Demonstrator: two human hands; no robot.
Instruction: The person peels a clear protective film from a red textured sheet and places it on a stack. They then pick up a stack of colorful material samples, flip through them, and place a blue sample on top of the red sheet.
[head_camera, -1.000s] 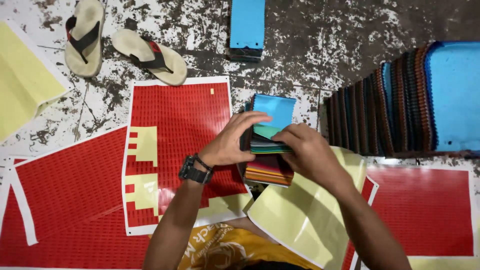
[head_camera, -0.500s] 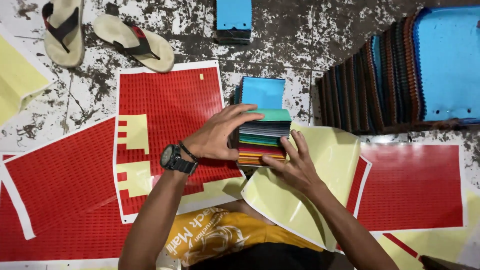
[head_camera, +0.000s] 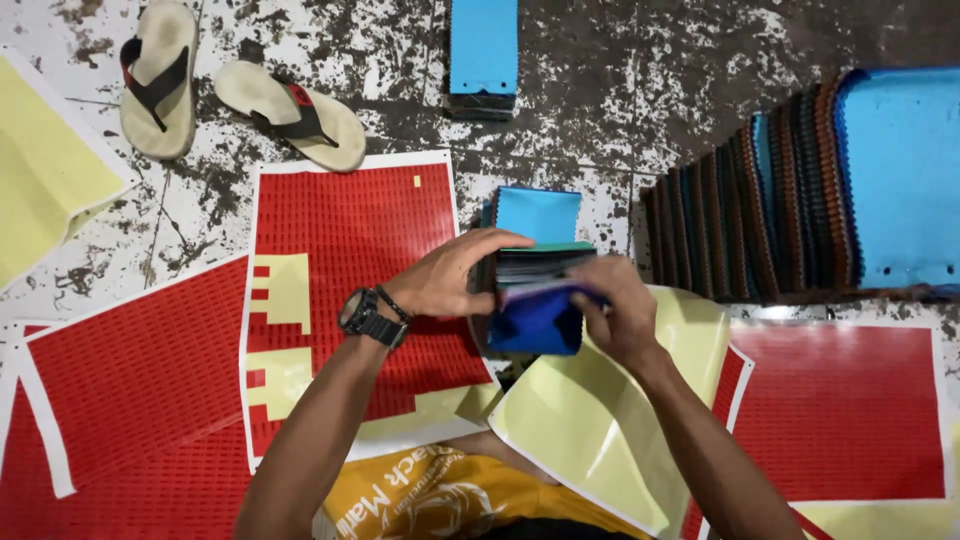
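Floor (head_camera: 640, 60): grey concrete, mottled with white paint splashes; everything lies directly on it.
Red sheets (head_camera: 350, 250): flat gridded red sticker sheets with white borders spread around the seated person; where rows are peeled off, pale yellow backing shows.
Yellow backing sheet (head_camera: 600, 420): a glossy, slightly curled pale yellow sheet just under the right forearm.
Fanned swatches (head_camera: 800, 190): a long overlapping row of thin fabric samples in browns, blacks and blues, edges pinked, topped by a bright blue one, well apart from the hands.
Sandals (head_camera: 290, 110): two worn beige flip-flops with dark straps, at upper left.
Swatch stack (head_camera: 545, 265): a thick block of thin coloured fabric swatches held between both hands at the centre, over the floor, with a light blue piece showing behind it.
Change: a second ago the stack's top showed light blue and its multicoloured edges lay bare; now a dark blue swatch (head_camera: 540, 315) folds over the near face, so the leafing has moved on.
Left hand (head_camera: 450, 275): wristwatch on, clasped over the stack's left side.
Right hand (head_camera: 615, 310): pinching the dark blue swatch against the stack.
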